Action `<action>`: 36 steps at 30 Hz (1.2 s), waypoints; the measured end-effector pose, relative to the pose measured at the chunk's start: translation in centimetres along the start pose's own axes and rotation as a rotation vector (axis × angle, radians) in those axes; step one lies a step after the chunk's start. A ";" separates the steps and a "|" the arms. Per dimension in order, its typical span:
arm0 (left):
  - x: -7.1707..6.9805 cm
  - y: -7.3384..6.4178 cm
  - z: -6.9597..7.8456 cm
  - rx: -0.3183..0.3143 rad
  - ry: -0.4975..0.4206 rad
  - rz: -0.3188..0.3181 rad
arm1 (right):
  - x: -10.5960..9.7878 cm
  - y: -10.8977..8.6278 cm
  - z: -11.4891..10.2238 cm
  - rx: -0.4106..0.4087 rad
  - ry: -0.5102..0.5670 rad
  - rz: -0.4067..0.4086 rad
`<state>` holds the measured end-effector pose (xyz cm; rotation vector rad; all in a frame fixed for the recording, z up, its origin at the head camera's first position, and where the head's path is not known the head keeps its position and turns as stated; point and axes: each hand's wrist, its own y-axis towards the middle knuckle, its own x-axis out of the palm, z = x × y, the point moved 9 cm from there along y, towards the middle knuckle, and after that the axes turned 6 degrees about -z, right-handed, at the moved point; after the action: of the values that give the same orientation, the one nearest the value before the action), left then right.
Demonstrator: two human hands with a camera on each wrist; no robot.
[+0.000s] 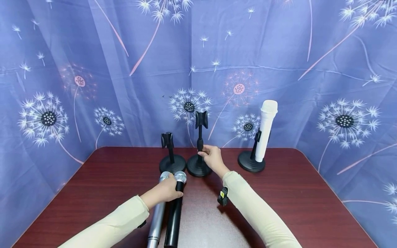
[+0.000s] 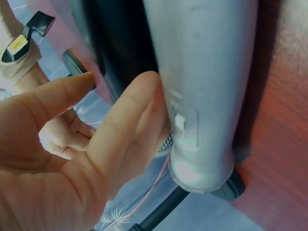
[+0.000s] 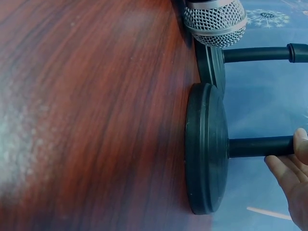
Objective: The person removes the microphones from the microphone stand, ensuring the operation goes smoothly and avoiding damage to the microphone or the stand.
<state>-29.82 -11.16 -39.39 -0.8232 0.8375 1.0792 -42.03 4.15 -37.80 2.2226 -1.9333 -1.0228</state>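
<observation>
My left hand [image 1: 167, 188] is at the upper end of a black microphone [image 1: 174, 220] with a silver mesh head. Its thumb [image 2: 72, 89] lies at one side of the body and its fingers [image 2: 127, 110] at the other, between it and a silver microphone [image 2: 204, 72] lying alongside. My right hand [image 1: 213, 157] pinches the pole of the middle black microphone stand [image 1: 200, 141] between thumb and fingers, above its round base [image 3: 204, 149]. The clip [image 1: 201, 119] on top of that stand holds nothing.
A shorter black stand [image 1: 170, 151], its clip without a microphone, stands just left of the middle one. Farther right, another stand [image 1: 251, 165] holds a white microphone [image 1: 266, 132], slightly tilted. A blue dandelion-print curtain [image 1: 149, 93] hangs behind the reddish-brown table [image 1: 102, 186].
</observation>
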 end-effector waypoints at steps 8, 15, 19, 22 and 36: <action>-1.7 0.0 0.0 -0.035 -0.083 -0.017 | -0.1 0.1 0.2 0.005 0.005 0.009; -4.7 0.1 0.9 0.010 -0.165 0.016 | 0.1 0.3 0.6 0.029 0.016 -0.003; -6.4 0.2 1.3 0.029 -0.184 0.037 | 0.1 0.3 0.7 0.041 0.016 -0.010; -7.5 0.3 1.7 0.036 -0.217 0.060 | 0.1 0.4 0.9 0.059 0.017 -0.015; -12.1 1.2 3.1 0.108 -0.411 0.259 | 0.1 0.5 1.7 0.075 0.062 -0.043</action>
<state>-33.45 -12.92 -27.55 -0.3857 0.6547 1.3615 -43.25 4.61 -38.99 2.3152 -1.9380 -0.8889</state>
